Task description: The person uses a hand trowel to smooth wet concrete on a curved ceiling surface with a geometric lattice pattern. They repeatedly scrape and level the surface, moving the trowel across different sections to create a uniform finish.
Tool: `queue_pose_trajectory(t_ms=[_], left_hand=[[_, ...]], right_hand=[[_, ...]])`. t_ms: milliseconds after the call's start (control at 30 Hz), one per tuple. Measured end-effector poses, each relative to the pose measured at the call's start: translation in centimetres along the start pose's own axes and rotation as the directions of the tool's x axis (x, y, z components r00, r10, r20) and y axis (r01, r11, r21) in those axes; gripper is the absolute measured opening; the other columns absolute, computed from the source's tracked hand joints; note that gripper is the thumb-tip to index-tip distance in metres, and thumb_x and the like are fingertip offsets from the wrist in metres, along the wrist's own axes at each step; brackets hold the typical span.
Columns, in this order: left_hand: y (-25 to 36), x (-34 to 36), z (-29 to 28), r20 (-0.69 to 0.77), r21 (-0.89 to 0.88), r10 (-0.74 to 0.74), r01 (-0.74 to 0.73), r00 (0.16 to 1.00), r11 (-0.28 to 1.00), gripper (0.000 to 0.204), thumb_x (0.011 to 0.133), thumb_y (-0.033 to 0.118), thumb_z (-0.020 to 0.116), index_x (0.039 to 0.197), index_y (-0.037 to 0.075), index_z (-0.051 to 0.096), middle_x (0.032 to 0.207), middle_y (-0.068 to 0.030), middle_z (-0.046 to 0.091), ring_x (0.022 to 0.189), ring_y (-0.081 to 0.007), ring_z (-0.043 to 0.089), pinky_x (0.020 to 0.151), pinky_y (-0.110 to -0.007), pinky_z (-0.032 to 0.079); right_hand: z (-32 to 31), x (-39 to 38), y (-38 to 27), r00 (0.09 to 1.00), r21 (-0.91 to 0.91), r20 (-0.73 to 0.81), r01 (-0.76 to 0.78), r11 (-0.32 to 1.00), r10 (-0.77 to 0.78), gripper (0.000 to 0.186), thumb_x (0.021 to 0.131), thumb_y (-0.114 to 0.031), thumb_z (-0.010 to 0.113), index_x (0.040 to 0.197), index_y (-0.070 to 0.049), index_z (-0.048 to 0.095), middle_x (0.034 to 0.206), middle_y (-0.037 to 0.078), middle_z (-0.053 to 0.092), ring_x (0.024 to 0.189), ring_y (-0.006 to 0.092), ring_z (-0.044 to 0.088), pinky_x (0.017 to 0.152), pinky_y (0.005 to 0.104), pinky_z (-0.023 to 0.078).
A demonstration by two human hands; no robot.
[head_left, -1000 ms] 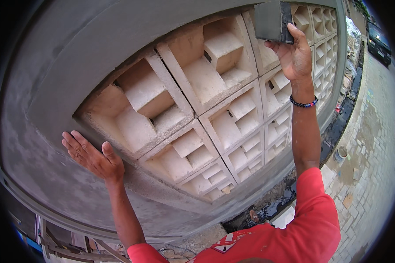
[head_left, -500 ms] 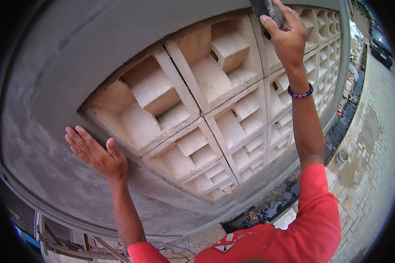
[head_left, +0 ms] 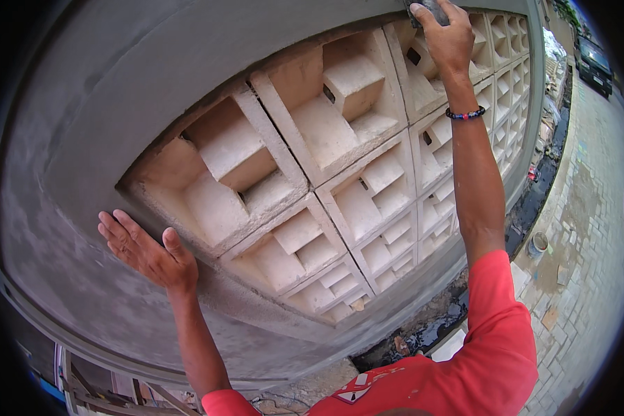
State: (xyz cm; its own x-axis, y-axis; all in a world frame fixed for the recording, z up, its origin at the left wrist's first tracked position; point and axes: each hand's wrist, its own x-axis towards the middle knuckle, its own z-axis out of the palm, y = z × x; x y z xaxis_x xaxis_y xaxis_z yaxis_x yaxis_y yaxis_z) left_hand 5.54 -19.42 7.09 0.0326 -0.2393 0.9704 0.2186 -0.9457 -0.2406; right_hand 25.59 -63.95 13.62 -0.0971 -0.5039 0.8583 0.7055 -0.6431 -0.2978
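Note:
My right hand point(head_left: 453, 38) is raised to the top edge of the picture, its fingers wrapped round a dark grey, mortar-smeared plastering float point(head_left: 431, 10). Much of the float is cut off by the picture's edge. It is up by the plastered band above the block screen. My left hand point(head_left: 149, 251) has its fingers stretched out and thumb apart, holding nothing. It lies against or just over the grey plastered wall point(head_left: 69, 163), beside the lower left corner of the screen. Cream-coloured ventilation blocks point(head_left: 305, 163) with stepped recesses fill the opening between my arms.
Below the wall runs a dark wet gutter point(head_left: 437, 329). A small bucket point(head_left: 538, 244) stands on the paved street point(head_left: 589, 277) at right, with a dark car point(head_left: 595, 66) farther up. Timber pieces point(head_left: 118, 395) lie at lower left.
My right hand and the float have moved up and slightly left, so less of the float shows. My left hand, still spread, appears slightly lower as the view shifts a little.

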Motion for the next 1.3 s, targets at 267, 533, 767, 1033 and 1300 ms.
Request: queue_pose_trajectory(t_ms=[267, 533, 767, 1033, 1300], left_hand=[[-0.7, -0.9, -0.3, 0.022, 0.021, -0.014, 0.013, 1.000, 1.000, 0.082, 0.103, 0.062, 0.022, 0.155, -0.002, 0.029, 0.163, -0.0189, 0.026, 0.152, -0.0354, 0.019, 0.123, -0.047, 0.011], [0.1, -0.1, 0.5, 0.018, 0.041, -0.012, 0.011, 1.000, 0.999, 0.084, 0.103, 0.063, 0.021, 0.155, -0.003, 0.028, 0.163, -0.0194, 0.024, 0.153, -0.0340, 0.016, 0.123, -0.047, 0.010], [-0.5, -0.9, -0.2, 0.062, 0.041, -0.042, 0.039, 0.997, 0.998, 0.084, 0.103, 0.063, 0.021, 0.155, -0.002, 0.026, 0.164, -0.0178, 0.021, 0.154, -0.0332, 0.013, 0.123, -0.047, 0.010], [0.2, -0.1, 0.0, 0.050, -0.002, -0.041, 0.041, 0.998, 0.999, 0.083, 0.103, 0.062, 0.023, 0.155, -0.003, 0.026, 0.164, -0.0185, 0.020, 0.154, -0.0341, 0.013, 0.123, -0.049, 0.009], [-0.7, -0.7, -0.3, 0.052, -0.013, -0.040, 0.041, 0.998, 0.999, 0.085, 0.102, 0.064, 0.022, 0.155, -0.002, 0.026, 0.165, -0.0188, 0.019, 0.154, -0.0345, 0.011, 0.123, -0.049, 0.008]], right_hand=[[0.6, -6.4, -12.1, 0.860, 0.294, 0.214, 0.394, 0.870, -0.462, 0.048, 0.080, -0.023, 0.076, 0.124, -0.006, 0.068, 0.123, 0.024, 0.057, 0.112, 0.0383, 0.053, 0.099, 0.0476, 0.043], [0.7, 1.7, 2.0, 0.999, -0.068, 0.034, -0.012, 0.998, 0.014, 0.047, 0.083, -0.016, 0.073, 0.127, -0.003, 0.066, 0.119, 0.021, 0.062, 0.107, 0.0352, 0.059, 0.097, 0.0421, 0.046], [2.9, -7.8, -18.6, 0.898, 0.212, 0.240, 0.323, 0.922, -0.369, 0.046, 0.078, -0.020, 0.076, 0.123, -0.012, 0.069, 0.121, 0.025, 0.052, 0.109, 0.0382, 0.050, 0.092, 0.0495, 0.045], [2.6, 2.6, -6.7, 0.999, 0.112, 0.049, 0.005, 0.994, -0.011, 0.049, 0.084, -0.018, 0.074, 0.129, -0.002, 0.064, 0.117, 0.020, 0.059, 0.110, 0.0341, 0.055, 0.099, 0.0434, 0.044], [-2.5, -8.4, -10.7, 0.627, 0.835, 0.534, -0.498, -0.235, 0.568, 0.040, 0.094, -0.022, 0.066, 0.126, -0.005, 0.050, 0.120, 0.015, 0.056, 0.114, 0.0314, 0.056, 0.092, 0.0539, 0.055]])
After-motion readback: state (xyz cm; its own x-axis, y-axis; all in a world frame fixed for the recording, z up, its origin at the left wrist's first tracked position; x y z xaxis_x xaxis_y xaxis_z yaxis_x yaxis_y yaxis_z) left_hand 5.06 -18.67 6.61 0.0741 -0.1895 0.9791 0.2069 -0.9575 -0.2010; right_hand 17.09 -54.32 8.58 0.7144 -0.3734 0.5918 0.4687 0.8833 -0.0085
